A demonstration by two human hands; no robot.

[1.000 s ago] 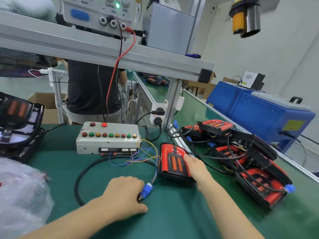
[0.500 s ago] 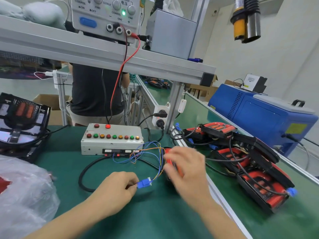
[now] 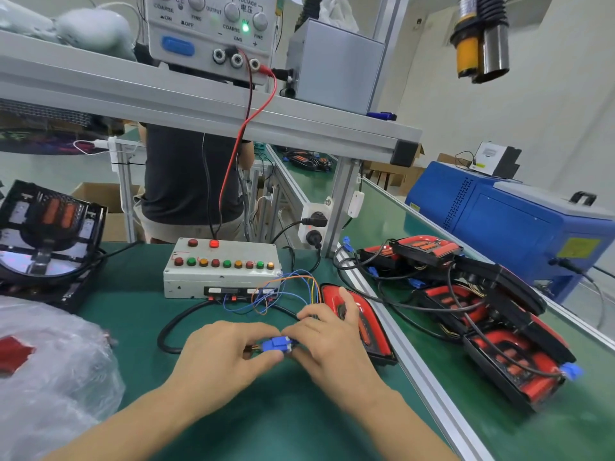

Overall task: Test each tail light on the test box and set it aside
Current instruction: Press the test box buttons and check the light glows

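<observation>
The grey test box (image 3: 199, 281) with its row of coloured buttons stands mid-table, thin coloured wires running from its front. My left hand (image 3: 226, 354) pinches the blue connector (image 3: 277, 345) at the end of those wires. My right hand (image 3: 329, 344) meets it from the right, fingers curled on the mating plug, which is mostly hidden. A red tail light (image 3: 361, 319) lies flat just behind my right hand, partly covered by it.
Several red and black tail lights (image 3: 499, 327) with cables are piled on the conveyor to the right. A blue machine (image 3: 519, 224) stands behind them. A plastic bag (image 3: 50, 377) lies left, a black tray (image 3: 50, 234) beyond it. A power supply (image 3: 213, 31) sits on the shelf; a person stands behind the bench.
My right hand left the tail light's face and came to the blue connector held in my left hand. My left hand lifted the connector slightly toward the right.
</observation>
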